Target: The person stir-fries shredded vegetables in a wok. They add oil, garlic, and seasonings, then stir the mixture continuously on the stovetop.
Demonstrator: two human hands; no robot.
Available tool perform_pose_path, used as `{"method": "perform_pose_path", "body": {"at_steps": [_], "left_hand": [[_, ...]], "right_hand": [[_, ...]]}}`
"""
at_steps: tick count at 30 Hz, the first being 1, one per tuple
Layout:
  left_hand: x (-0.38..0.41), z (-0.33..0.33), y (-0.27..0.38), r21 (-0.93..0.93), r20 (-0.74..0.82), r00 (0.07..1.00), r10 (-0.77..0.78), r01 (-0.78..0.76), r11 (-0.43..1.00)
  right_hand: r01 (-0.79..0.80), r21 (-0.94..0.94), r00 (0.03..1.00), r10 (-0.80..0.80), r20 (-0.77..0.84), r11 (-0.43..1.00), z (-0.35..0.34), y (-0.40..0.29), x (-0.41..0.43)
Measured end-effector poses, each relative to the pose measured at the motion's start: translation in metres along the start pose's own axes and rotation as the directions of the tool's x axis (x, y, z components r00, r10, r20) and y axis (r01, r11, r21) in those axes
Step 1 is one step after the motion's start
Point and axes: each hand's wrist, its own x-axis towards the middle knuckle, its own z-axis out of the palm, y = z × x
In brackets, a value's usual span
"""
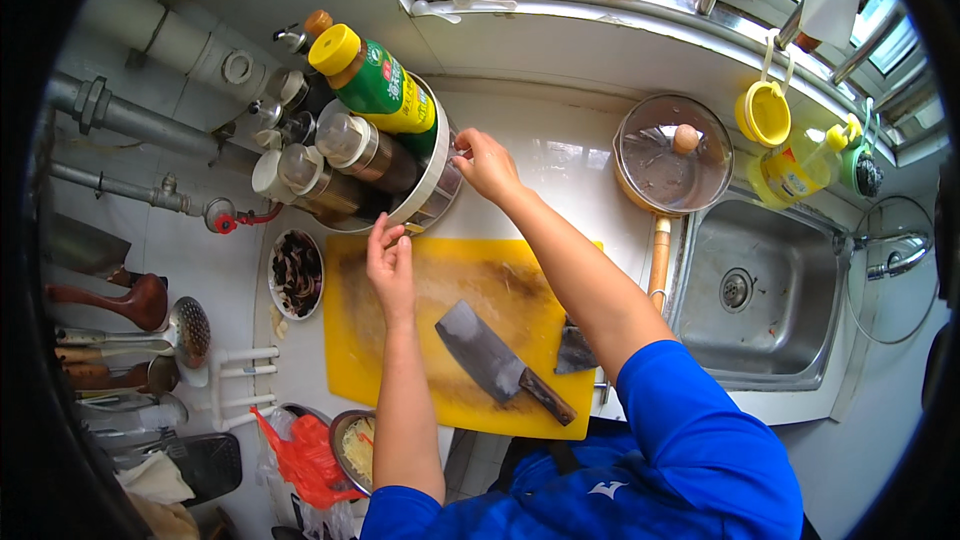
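A round white condiment rack (444, 131) stands on the counter behind the cutting board, packed with bottles and jars. My right hand (486, 165) is at its right side, thumb and fingertips beside the clear lower compartments (441, 195); whether they grip anything cannot be made out. Palm up, my left hand (391, 262) reaches the rack's front edge with fingers apart and holds nothing. Below both hands lies a yellow cutting board (352, 360) with brown stains. A cleaver (484, 352) rests on it, its wooden handle towards me. Dark flat pieces (573, 349) are partly hidden by my right arm.
A lidded pan (667, 172) stands beside the steel sink (772, 300). Left of the board is a plate of dark strips (297, 274). A bowl of pale shreds (358, 448) and a red plastic bag (307, 457) sit nearer me. Ladles (142, 304) hang along the left wall.
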Motion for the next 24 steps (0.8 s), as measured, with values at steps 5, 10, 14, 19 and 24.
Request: {"method": "perform_pose_path", "body": {"at_steps": [5,10,14,19,24], "left_hand": [[-0.015,-0.006,0.002,0.008,-0.036,0.999,-0.023,0.024,1.000],[-0.038,0.008,-0.002,-0.004,0.044,0.995,-0.091,0.092,0.996],[-0.033,0.017,0.000,0.192,0.063,0.998,-0.024,0.011,0.981],[-0.040,0.027,-0.011,0.289,-0.012,0.990,-0.138,0.135,0.948],[-0.077,0.039,-0.033,0.061,-0.056,0.982,-0.180,0.184,0.981]], "right_hand": [[0.128,-0.177,0.984,-0.147,-0.100,0.976,0.009,0.002,-0.018],[0.130,-0.189,0.981,-0.154,-0.118,0.973,-0.016,-0.005,-0.093],[0.060,-0.128,0.994,-0.070,-0.082,0.990,-0.029,-0.012,-0.123],[0.054,-0.093,0.992,-0.064,-0.111,0.994,-0.053,-0.029,-0.133],[0.339,-0.438,0.940,-0.320,0.118,0.833,-0.056,-0.077,-0.075]]}}
